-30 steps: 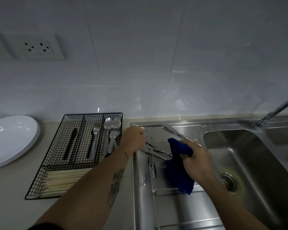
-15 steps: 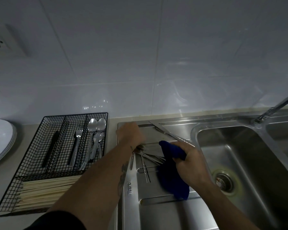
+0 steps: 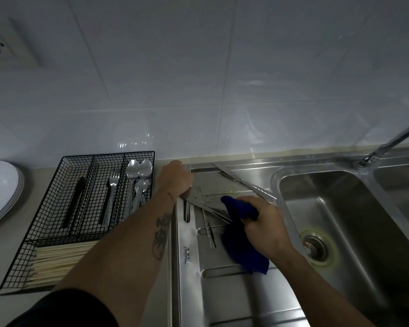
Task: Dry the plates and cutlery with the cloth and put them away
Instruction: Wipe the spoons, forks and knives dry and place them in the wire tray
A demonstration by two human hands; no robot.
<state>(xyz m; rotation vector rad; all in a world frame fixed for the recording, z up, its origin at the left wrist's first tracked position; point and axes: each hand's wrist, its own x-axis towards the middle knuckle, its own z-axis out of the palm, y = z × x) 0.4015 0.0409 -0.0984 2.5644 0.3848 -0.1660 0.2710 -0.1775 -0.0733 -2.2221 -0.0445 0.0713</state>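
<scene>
Right hand (image 3: 266,223) grips the blue cloth (image 3: 243,241) — left hand's (image 3: 176,179) grip on the forks (image 3: 200,197) unclear.

A deep blue cloth (image 3: 242,241) is the strongest colour here. The square-grid black wire cutlery tray (image 3: 57,232) holds shiny silver spoons (image 3: 138,169), a silver fork (image 3: 111,194), what looks like a black-handled knife (image 3: 75,204) in the dim light, and pale cream chopsticks (image 3: 57,258). The brushed steel sink (image 3: 340,220) is grey, with a yellowish ring round its drain (image 3: 316,247). White plates (image 3: 0,187) sit on a beige countertop (image 3: 3,256). The wall tiles (image 3: 198,79) are glossy white. The left forearm bears a dark tattoo (image 3: 162,232) above a black sleeve (image 3: 64,310).
</scene>
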